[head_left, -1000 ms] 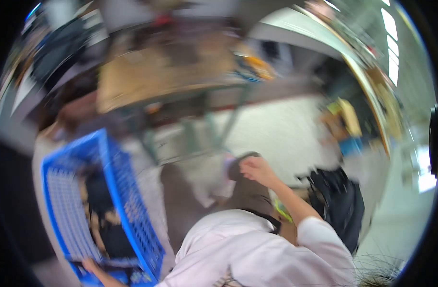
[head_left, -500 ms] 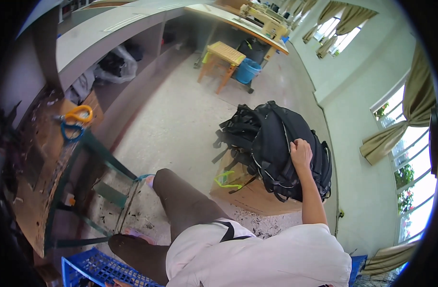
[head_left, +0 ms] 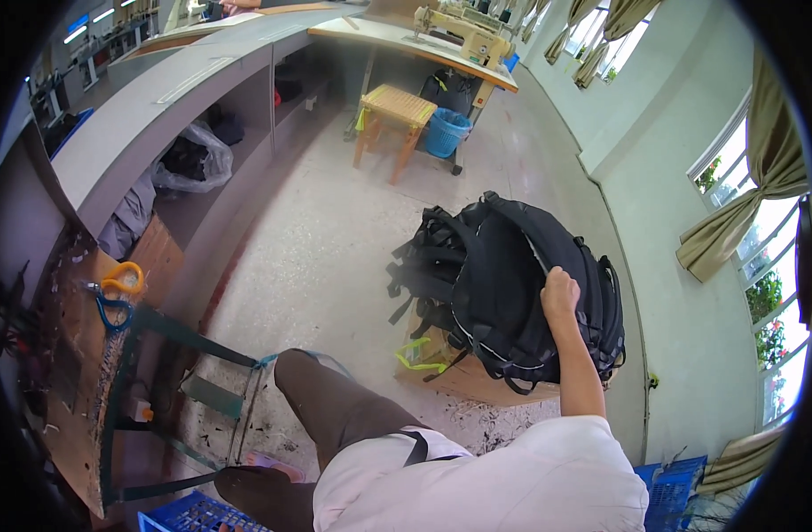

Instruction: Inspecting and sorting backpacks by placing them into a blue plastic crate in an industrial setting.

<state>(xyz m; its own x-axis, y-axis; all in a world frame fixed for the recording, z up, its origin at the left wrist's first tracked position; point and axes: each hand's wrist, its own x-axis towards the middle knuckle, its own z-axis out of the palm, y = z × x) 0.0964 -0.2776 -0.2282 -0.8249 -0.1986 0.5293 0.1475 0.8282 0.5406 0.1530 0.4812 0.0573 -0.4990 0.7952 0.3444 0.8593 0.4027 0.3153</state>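
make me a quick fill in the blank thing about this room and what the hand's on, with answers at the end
1. The hand gripping the black backpack is the person's ____ one.
2. The bin beside the wooden stool is coloured ____.
3. In the picture, the scissors lie to the ____ of the black backpack.
4. Of the sewing machine and the wooden stool, the ____ is nearer the camera.

Missing words: right; blue; left; stool

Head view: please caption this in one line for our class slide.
A person's right hand grips a black backpack resting on brown cardboard, with a small stool and blue bin beyond.
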